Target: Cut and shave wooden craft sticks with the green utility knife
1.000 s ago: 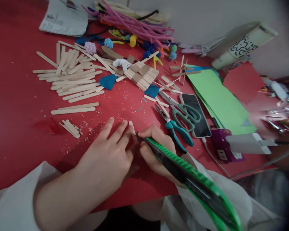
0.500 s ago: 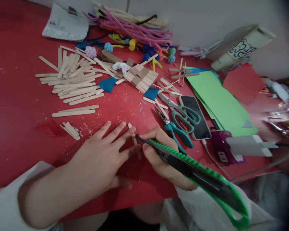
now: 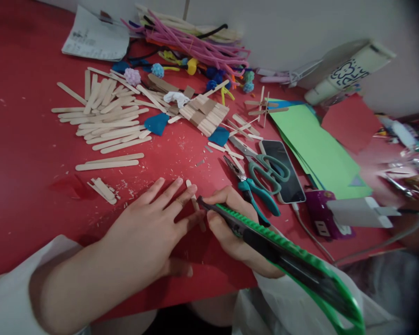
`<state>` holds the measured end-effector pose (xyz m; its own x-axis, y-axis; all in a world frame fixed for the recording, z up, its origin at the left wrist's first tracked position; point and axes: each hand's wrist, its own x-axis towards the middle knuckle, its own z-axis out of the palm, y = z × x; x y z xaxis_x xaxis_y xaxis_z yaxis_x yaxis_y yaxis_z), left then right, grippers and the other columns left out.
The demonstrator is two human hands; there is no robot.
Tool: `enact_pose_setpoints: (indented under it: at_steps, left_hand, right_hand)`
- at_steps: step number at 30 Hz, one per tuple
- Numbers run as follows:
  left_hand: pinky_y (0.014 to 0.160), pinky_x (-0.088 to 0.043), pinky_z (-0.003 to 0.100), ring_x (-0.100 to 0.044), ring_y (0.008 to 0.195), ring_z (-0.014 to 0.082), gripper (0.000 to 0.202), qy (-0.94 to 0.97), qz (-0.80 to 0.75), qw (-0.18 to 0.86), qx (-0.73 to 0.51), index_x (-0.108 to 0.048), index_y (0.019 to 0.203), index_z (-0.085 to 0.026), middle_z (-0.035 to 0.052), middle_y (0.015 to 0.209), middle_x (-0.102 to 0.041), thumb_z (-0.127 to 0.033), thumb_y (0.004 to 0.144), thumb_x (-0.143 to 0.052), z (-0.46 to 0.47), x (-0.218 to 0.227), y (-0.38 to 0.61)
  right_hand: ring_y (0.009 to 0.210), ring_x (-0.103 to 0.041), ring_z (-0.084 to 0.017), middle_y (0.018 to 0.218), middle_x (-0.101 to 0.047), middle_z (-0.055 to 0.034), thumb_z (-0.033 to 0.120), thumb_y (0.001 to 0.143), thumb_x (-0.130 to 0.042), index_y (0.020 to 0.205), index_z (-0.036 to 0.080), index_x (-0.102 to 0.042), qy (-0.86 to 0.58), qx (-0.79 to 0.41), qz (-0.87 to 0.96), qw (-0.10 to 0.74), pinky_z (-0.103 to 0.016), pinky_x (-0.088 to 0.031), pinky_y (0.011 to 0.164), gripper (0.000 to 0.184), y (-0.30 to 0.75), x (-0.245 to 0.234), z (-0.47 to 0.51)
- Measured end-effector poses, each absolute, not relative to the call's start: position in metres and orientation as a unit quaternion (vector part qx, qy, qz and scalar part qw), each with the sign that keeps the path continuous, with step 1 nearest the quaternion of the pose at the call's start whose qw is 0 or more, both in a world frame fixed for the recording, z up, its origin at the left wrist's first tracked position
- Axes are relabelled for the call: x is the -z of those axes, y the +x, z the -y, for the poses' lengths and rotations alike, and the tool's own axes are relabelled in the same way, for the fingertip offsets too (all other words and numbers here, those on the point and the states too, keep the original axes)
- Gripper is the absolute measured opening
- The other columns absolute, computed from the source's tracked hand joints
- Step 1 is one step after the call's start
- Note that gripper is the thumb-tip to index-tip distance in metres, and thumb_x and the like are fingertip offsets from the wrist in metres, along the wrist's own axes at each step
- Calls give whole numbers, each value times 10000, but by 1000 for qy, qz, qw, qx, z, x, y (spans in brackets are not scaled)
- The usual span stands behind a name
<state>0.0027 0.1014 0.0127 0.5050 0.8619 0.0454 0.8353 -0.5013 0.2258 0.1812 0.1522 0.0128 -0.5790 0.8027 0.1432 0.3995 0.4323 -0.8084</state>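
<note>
Red counter (image 3: pixel 17 153) carries everything, with a pale wall (image 3: pixel 286 28) at twelve o'clock. Near its close edge lies one thin wooden stick (image 3: pixel 195 203), partly under the fingers of the left hand (image 3: pixel 150 228), which is spread wide. Right hand (image 3: pixel 235 246) is wrapped around a green cutter (image 3: pixel 282 253), its tip beside the stick. Such a stick should be light, stiff, and easy to split; better to hold it flat near its ends. Pliers (image 3: pixel 246 184) lie at two o'clock, a stick pile (image 3: pixel 106 116) at ten.
</note>
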Motion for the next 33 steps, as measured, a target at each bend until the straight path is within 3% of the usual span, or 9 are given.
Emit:
enact_pose_setpoints:
  at_steps: [16, 27, 33]
  left_hand:
    - [1042, -301, 499, -433, 1257, 353, 738, 864, -491, 79, -76, -633, 1152, -202, 156, 1353, -480, -714, 622, -593, -101, -11, 6]
    - [1036, -282, 555, -407, 1275, 359, 725, 857, -502, 102, -63, -577, 1218, -272, 117, 1365, -484, -701, 634, -598, -102, -17, 5]
    - [1047, -277, 538, -398, 1283, 349, 725, 856, -502, 103, -70, -576, 1217, -278, 112, 1360, -493, -701, 629, -602, -100, -15, 5]
  right_hand:
    - [424, -398, -62, 567, -439, 82, 128, 777, -461, 823, 234, -408, -337, -300, 846, 285, -186, -371, 437, 127, 176, -1, -153]
    - [534, -495, -101, 639, -512, 37, 184, 821, -481, 854, 212, -485, -392, -374, 793, 280, -237, -436, 517, 43, 184, -17, -151]
    - [526, -470, -103, 615, -482, 44, 182, 829, -482, 853, 223, -476, -388, -398, 790, 261, -235, -418, 510, 48, 183, -18, -152]
